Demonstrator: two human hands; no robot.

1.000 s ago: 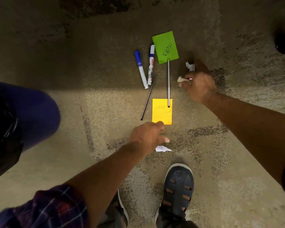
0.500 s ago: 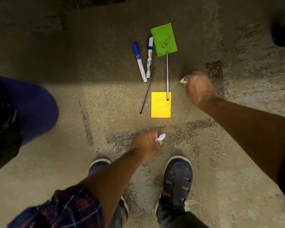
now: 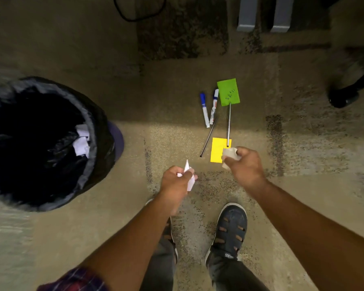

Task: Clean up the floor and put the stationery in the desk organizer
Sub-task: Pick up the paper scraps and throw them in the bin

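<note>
- Both hands have lifted clear of the floor since a second ago, each now carrying a scrap picked up there, and a bin has come into view on the left.
- That bin (image 3: 51,143) stands well to the left of the left hand (image 3: 174,183); it has a black liner, and pieces of white paper (image 3: 81,141) lie inside against its right wall.
- Left hand: fingers curled tight around a crumpled white paper scrap (image 3: 187,175), whose pointed end sticks up above the knuckles while another part hangs below them. The forearm runs up from a plaid sleeve (image 3: 76,280) at the bottom edge.
- Right hand (image 3: 244,166): closed on a crumpled off-white paper wad (image 3: 229,155), which shows at the thumb side. The back of the hand faces the camera.
- Just beyond the right hand's wad lies a yellow sticky note (image 3: 216,150) on the floor (image 3: 93,227), partly covered in view by the wad.
- A silver rod (image 3: 229,124) runs from the yellow note away to a green sticky note (image 3: 228,92) with dark writing on it.
- Left of the rod, beyond both grips, lie two blue-capped markers (image 3: 206,111) side by side, and a thin black stick (image 3: 208,137) slants just below them.
- Two dark shoes (image 3: 231,229) stand beneath the hands.
</note>
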